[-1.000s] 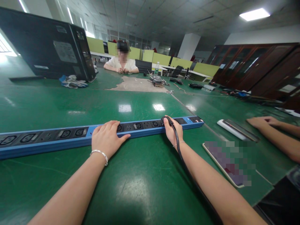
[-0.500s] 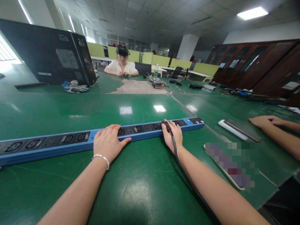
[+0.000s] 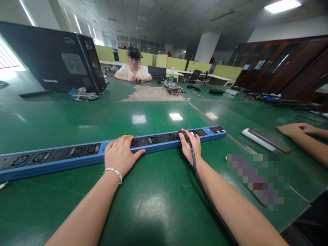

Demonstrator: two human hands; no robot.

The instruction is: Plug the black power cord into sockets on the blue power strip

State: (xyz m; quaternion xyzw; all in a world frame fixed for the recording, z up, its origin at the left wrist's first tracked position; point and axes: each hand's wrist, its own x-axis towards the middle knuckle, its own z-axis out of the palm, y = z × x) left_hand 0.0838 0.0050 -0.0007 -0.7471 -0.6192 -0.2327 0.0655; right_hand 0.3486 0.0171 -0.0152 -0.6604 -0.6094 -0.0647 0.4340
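Observation:
A long blue power strip (image 3: 87, 158) with several black sockets lies across the green table. My left hand (image 3: 121, 152), with a silver bracelet at the wrist, grips it near the middle, fingers over the top and thumb along the near side. Further right, my right hand (image 3: 191, 145) is closed around a black plug (image 3: 183, 135) at one of the sockets. Whether the plug is fully seated is hidden by my fingers. Its black cord (image 3: 201, 184) runs down along my right forearm and out of view at the bottom.
To the right lie a white bar-shaped object (image 3: 258, 140) and a blurred-out phone-like item (image 3: 253, 181), near another person's hands (image 3: 294, 130). A black computer case (image 3: 53, 61) and gloves (image 3: 83, 94) stand back left. Across the table sits a person (image 3: 133, 71) near a bottle (image 3: 171, 74).
The whole view has shifted slightly, so things appear a little further right. Both hands keep their hold on the strip and the plug.

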